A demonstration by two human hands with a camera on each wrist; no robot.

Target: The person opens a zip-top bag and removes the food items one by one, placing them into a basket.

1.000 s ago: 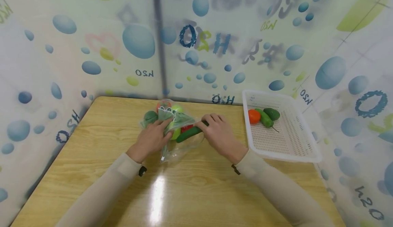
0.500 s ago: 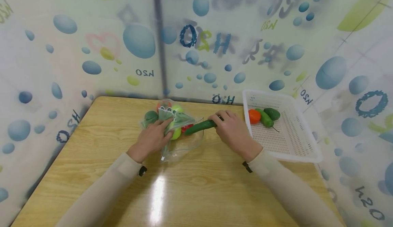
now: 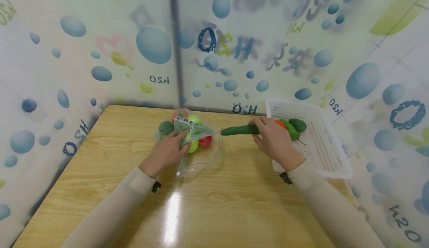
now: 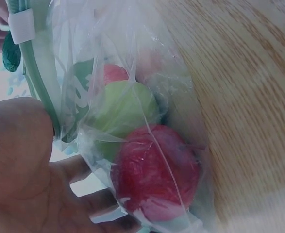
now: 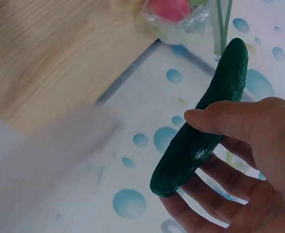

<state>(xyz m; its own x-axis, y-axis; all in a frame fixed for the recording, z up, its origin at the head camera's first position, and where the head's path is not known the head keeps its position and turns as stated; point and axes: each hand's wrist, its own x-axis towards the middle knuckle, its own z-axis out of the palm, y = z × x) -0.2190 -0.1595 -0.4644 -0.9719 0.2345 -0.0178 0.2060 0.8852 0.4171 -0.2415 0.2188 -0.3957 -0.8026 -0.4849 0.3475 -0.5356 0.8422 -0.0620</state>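
My right hand (image 3: 275, 138) grips a dark green cucumber (image 3: 239, 130) between thumb and fingers, close to the basket's left rim. In the right wrist view, the thumb lies across the cucumber (image 5: 200, 131) and the fingers curl behind it. My left hand (image 3: 166, 154) holds the green-printed flap of a clear plastic zip bag (image 3: 204, 158) at the left. Inside the bag are a red round item (image 4: 154, 172), light green round ones (image 4: 125, 107), a dark green one (image 3: 165, 127) and a red-orange one (image 3: 180, 114). A white slider (image 4: 22, 26) sits on its green zip strip.
A white perforated basket (image 3: 318, 155) stands on the right of the wooden table (image 3: 214, 203). In it lie a red-orange tomato (image 3: 280, 123), partly hidden by my right hand, a green pepper (image 3: 291, 130) and a dark green oval vegetable (image 3: 298, 125). A printed wall (image 3: 214, 80) rises behind.
My right hand has drawn the cucumber out of the bag and carried it right, up to the basket's left rim. The left hand and bag have hardly moved.
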